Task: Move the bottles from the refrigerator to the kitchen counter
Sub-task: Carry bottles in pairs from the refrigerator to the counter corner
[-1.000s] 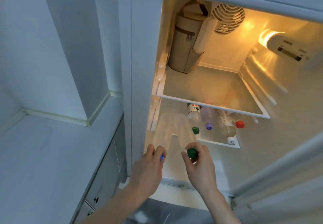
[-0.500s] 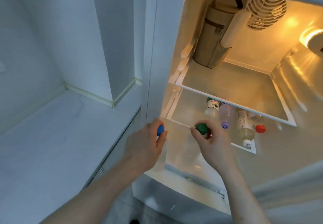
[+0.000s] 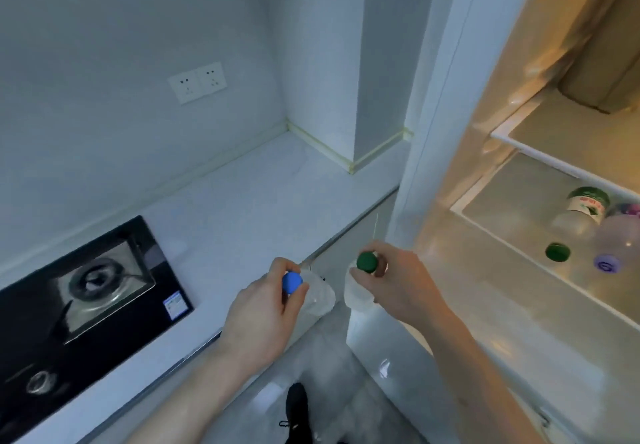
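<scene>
Gripping a clear plastic bottle with a round blue cap (image 3: 292, 282), the left hand (image 3: 263, 315) curls its thumb and fingers around the neck just under the cap, so the smooth, translucent body hangs below and to the right of the knuckles, over the front edge of the worktop (image 3: 242, 215). Just to the right of it, the right hand (image 3: 398, 287) pinches a second clear bottle with a round green cap (image 3: 367, 262) by the neck in the same way, its pale cylindrical body hanging beneath the fingers in front of the open refrigerator (image 3: 443, 132). The two bottles are near each other but apart. Beyond the right hand, on a white-rimmed glass shelf (image 3: 485, 222) in the warmly lit interior, lie two more plastic bottles on their sides: one with a green cap and a printed label (image 3: 575, 222), and beside it one with a purple cap (image 3: 616, 246). To the left of the left hand the worktop is a pale, smooth, matte slab with a glossy black glass hob (image 3: 86, 305) set into it, round burners showing through reflections. A double white wall socket (image 3: 197, 81) sits on the plain wall above. Below the hands, a dark shoe (image 3: 298, 409) stands on the shiny grey floor.
</scene>
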Motion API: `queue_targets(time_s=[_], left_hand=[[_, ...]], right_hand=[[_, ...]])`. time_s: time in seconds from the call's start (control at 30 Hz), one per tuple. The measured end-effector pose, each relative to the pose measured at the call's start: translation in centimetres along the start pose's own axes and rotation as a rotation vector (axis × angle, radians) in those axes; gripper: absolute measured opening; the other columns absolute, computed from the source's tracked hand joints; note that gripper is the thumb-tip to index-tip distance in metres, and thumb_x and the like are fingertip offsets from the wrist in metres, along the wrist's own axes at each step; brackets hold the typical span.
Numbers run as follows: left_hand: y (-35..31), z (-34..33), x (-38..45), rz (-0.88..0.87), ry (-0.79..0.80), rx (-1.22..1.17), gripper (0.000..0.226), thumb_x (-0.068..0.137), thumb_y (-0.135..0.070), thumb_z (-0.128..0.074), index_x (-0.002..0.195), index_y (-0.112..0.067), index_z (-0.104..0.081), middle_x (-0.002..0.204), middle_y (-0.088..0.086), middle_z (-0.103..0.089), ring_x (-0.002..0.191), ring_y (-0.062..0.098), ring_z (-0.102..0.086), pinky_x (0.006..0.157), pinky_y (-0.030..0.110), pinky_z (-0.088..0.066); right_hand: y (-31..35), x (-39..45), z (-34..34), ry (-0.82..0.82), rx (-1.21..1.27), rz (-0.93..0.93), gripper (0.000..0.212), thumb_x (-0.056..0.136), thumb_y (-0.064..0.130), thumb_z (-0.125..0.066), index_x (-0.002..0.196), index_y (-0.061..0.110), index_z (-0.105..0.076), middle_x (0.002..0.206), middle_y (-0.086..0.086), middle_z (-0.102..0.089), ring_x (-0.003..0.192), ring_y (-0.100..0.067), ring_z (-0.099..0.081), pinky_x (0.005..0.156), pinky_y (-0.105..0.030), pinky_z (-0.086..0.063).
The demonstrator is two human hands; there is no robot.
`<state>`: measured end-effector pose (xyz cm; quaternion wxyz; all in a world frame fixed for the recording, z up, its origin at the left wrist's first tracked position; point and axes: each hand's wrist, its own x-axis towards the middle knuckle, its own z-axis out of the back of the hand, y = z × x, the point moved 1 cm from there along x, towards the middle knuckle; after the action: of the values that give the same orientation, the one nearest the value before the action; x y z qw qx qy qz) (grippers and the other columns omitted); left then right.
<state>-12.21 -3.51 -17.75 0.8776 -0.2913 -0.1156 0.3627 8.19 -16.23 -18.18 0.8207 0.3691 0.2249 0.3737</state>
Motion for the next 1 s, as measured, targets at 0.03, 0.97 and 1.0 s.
queue_targets(time_s=[0.03, 0.97, 1.0], left_hand=[[0.8, 0.7, -0.8, 0.029, -0.029, 0.003, 0.009, 0.102, -0.044, -0.050, 0.105, -0.037, -0.045, 0.061, -0.007, -0.052, 0.058, 0.011, -0.051, 0.054, 0.026, -0.035], [24.3, 21.2, -34.8, 0.667, -0.557, -0.008, 0.012, 0.098, -0.048, -0.053, 0.100, -0.039, -0.047, 0.066, -0.008, -0.055, 0.067, 0.010, -0.054, 0.057, 0.025, -0.037], [25.1, 21.8, -36.0, 0.684, -0.565, 0.001, 0.012, 0.098, -0.048, -0.053, 0.101, -0.039, -0.047, 0.068, -0.008, -0.056, 0.068, 0.011, -0.054, 0.057, 0.025, -0.038]], right_hand=[[0.8, 0.1, -0.8, 0.026, 0.015, 0.021, 0.011, 0.086, 0.034, -0.074, 0.088, 0.037, -0.064, 0.072, 0.003, -0.062, 0.061, -0.022, -0.064, 0.067, -0.044, -0.058], [30.2, -15.0, -33.4, 0.674, -0.123, 0.718, 0.011, 0.088, 0.043, -0.075, 0.096, 0.046, -0.068, 0.077, 0.009, -0.062, 0.066, -0.008, -0.057, 0.066, -0.031, -0.052], [31.1, -15.9, -34.6, 0.689, -0.122, 0.728, 0.012, 0.088, 0.044, -0.076, 0.096, 0.047, -0.068, 0.078, 0.009, -0.063, 0.066, -0.009, -0.058, 0.066, -0.033, -0.055]])
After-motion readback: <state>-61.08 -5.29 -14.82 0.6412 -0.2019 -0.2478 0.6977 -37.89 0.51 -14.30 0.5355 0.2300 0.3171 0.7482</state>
